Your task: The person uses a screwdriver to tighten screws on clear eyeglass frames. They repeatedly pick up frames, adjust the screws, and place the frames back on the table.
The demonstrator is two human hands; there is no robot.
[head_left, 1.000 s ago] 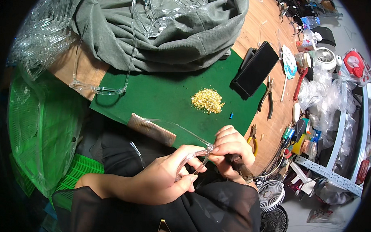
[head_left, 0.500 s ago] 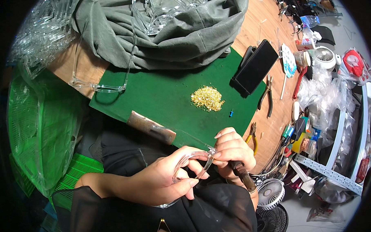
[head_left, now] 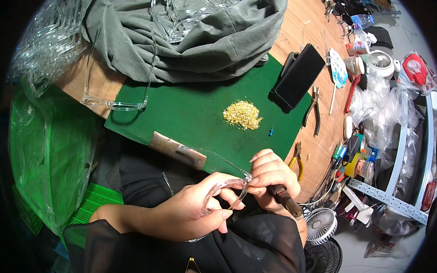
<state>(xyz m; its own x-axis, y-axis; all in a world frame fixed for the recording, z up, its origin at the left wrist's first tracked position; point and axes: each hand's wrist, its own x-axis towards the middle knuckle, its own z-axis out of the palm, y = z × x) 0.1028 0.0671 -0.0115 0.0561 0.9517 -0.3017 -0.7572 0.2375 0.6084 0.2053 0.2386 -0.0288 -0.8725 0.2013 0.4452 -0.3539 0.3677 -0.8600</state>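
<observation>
My left hand [head_left: 187, 210] is closed around the front of a clear plastic glasses frame [head_left: 236, 183], low over my lap. One clear temple of the frame stretches up and left past the green mat's near edge. At the frame's hinge corner, the fingertips of my right hand [head_left: 274, 177] pinch close to the joint. That same hand grips a tool with a dark brown, see-through handle [head_left: 288, 203], its tip hidden by the fingers. On the green mat [head_left: 180, 118] lies a heap of tiny gold-coloured metal parts [head_left: 242, 114], with a small blue pin-like piece [head_left: 271, 132] beside it.
A brown textured block [head_left: 177, 150] sits on the mat's near edge. Another clear glasses frame [head_left: 125, 106] rests at left, below a grey cloth [head_left: 182, 58] holding more frames. Rightward are a black phone [head_left: 300, 77], black pliers [head_left: 312, 111], yellow-handled pliers [head_left: 298, 161] and small fans [head_left: 320, 225].
The whole view has shifted slightly. Both hands keep the same hold on the glasses frame and the brown-handled tool, with hardly any movement.
</observation>
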